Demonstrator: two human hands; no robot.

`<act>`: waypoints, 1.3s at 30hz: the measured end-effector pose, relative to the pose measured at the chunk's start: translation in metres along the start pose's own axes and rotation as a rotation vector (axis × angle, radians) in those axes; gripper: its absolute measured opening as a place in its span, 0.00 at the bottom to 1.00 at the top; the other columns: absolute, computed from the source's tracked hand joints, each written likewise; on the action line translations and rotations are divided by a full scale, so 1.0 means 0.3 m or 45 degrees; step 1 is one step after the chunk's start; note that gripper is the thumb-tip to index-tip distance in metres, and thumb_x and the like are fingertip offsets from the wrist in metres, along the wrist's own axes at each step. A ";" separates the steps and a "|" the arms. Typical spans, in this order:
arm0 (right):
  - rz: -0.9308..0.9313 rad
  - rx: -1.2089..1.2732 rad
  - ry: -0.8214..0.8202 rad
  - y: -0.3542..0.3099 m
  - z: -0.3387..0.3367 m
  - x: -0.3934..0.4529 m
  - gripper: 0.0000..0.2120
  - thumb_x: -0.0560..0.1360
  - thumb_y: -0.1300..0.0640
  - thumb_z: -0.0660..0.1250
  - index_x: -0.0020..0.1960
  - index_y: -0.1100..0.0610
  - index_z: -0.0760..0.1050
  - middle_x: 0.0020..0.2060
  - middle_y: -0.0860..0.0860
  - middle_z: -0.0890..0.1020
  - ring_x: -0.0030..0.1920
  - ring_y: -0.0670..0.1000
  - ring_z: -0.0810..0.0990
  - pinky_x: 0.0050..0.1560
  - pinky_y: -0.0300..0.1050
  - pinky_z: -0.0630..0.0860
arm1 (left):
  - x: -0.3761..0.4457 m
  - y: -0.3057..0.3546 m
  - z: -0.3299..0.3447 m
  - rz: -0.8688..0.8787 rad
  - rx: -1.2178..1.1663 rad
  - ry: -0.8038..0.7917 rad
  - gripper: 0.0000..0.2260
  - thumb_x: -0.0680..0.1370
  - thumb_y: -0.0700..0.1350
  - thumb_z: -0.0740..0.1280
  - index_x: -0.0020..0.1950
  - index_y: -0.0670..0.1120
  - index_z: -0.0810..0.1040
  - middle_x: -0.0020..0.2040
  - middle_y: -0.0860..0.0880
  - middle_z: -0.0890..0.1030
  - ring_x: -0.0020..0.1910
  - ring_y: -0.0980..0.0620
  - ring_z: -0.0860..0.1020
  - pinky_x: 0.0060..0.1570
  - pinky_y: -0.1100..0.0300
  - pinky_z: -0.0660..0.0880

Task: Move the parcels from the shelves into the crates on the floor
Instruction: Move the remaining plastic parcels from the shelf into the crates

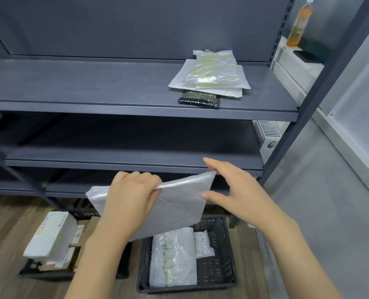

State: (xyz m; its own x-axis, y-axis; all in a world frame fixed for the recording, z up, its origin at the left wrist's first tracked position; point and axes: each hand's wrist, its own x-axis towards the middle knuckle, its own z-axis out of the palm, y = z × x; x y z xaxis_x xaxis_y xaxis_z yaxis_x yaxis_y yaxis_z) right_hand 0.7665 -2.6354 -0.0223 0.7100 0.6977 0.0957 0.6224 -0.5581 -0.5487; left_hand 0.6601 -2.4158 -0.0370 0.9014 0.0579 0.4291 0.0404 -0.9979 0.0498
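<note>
Parcels (172, 257) already fill both crates (222, 255) below the hands; left hand (129, 195) grips a white mailer (179, 203), right hand (233, 190) pinches its corner; a stack (211, 74) waits above.

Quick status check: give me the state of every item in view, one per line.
White mailer: held in the air above the right crate.
Left hand: grips the mailer's top edge.
Right hand: pinches the mailer's top right corner.
Right crate: holds two parcels.
Left crate: piled with boxes.
Shelf stack: still on the shelf.
</note>
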 end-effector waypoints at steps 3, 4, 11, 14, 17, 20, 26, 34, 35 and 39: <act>-0.024 -0.125 -0.079 -0.035 0.010 0.024 0.33 0.75 0.50 0.67 0.75 0.42 0.56 0.71 0.40 0.66 0.70 0.44 0.64 0.69 0.43 0.63 | 0.017 0.042 0.009 0.044 -0.015 -0.046 0.08 0.68 0.43 0.75 0.33 0.50 0.77 0.26 0.55 0.73 0.26 0.51 0.73 0.36 0.57 0.67; 0.005 -0.162 -0.108 -0.037 0.016 0.031 0.31 0.75 0.52 0.67 0.74 0.42 0.58 0.70 0.41 0.68 0.69 0.46 0.66 0.67 0.44 0.65 | 0.021 0.049 0.006 0.057 -0.046 -0.045 0.07 0.68 0.43 0.74 0.33 0.50 0.77 0.26 0.55 0.73 0.26 0.51 0.73 0.37 0.58 0.66; 0.068 -0.479 -0.145 -0.027 0.052 0.036 0.08 0.78 0.51 0.60 0.49 0.50 0.77 0.42 0.48 0.81 0.46 0.54 0.78 0.44 0.45 0.75 | 0.010 0.051 -0.058 -0.131 -0.276 -0.198 0.11 0.73 0.58 0.65 0.47 0.54 0.81 0.41 0.59 0.81 0.42 0.54 0.78 0.50 0.57 0.69; 0.033 -0.454 -0.062 -0.009 0.065 0.022 0.09 0.77 0.56 0.58 0.50 0.48 0.77 0.43 0.46 0.81 0.46 0.52 0.78 0.45 0.45 0.75 | -0.022 -0.002 -0.100 -0.474 -0.400 -0.508 0.31 0.65 0.74 0.62 0.61 0.57 0.76 0.57 0.60 0.77 0.59 0.56 0.74 0.60 0.57 0.68; -0.019 -0.481 0.017 0.013 0.079 0.009 0.11 0.73 0.62 0.60 0.47 0.49 0.78 0.41 0.46 0.81 0.45 0.51 0.78 0.42 0.45 0.75 | -0.055 -0.045 -0.120 -0.844 -0.624 -0.485 0.34 0.65 0.78 0.47 0.55 0.59 0.76 0.54 0.55 0.78 0.55 0.53 0.74 0.52 0.56 0.71; -0.123 -0.512 0.106 0.029 0.099 0.003 0.11 0.63 0.66 0.62 0.37 0.51 0.77 0.34 0.46 0.80 0.39 0.52 0.79 0.34 0.44 0.76 | -0.062 -0.086 -0.095 -1.194 -0.672 -0.637 0.28 0.75 0.69 0.45 0.49 0.50 0.74 0.49 0.49 0.76 0.49 0.46 0.78 0.50 0.54 0.72; -0.363 -0.428 0.307 0.030 0.134 -0.017 0.12 0.61 0.65 0.62 0.36 0.52 0.80 0.33 0.46 0.82 0.36 0.51 0.81 0.35 0.43 0.79 | -0.113 -0.128 0.010 -1.422 -1.204 -1.111 0.18 0.74 0.51 0.70 0.57 0.40 0.76 0.48 0.41 0.83 0.43 0.47 0.84 0.45 0.54 0.81; -0.305 -0.403 0.278 0.070 0.153 -0.029 0.16 0.54 0.70 0.72 0.37 0.53 0.82 0.34 0.46 0.83 0.35 0.51 0.82 0.35 0.41 0.79 | -0.108 -0.120 0.083 -1.348 -1.161 -0.770 0.18 0.73 0.42 0.72 0.63 0.46 0.74 0.55 0.46 0.77 0.51 0.50 0.76 0.48 0.60 0.72; -0.323 -0.391 0.306 0.073 0.151 -0.033 0.15 0.57 0.69 0.70 0.38 0.53 0.83 0.35 0.46 0.84 0.36 0.51 0.82 0.37 0.40 0.79 | -0.106 -0.130 0.084 -1.382 -1.202 -0.759 0.18 0.74 0.43 0.72 0.62 0.46 0.74 0.54 0.46 0.78 0.51 0.49 0.77 0.48 0.58 0.73; -0.379 -0.370 0.486 0.076 0.134 -0.034 0.14 0.66 0.65 0.63 0.44 0.55 0.84 0.42 0.48 0.85 0.43 0.51 0.84 0.47 0.41 0.78 | -0.093 -0.159 0.088 -1.726 -1.540 -0.647 0.12 0.77 0.43 0.68 0.55 0.35 0.77 0.46 0.39 0.81 0.43 0.46 0.79 0.44 0.55 0.80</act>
State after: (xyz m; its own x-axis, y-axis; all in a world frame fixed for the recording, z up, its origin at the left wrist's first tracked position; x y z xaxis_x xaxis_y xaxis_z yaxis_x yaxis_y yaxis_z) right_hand 0.7602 -2.6371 -0.0691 0.5252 0.6622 0.5344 0.8409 -0.5004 -0.2064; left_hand 0.6443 -2.3705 -0.0753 0.5581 0.4451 -0.7003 0.6578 0.2773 0.7003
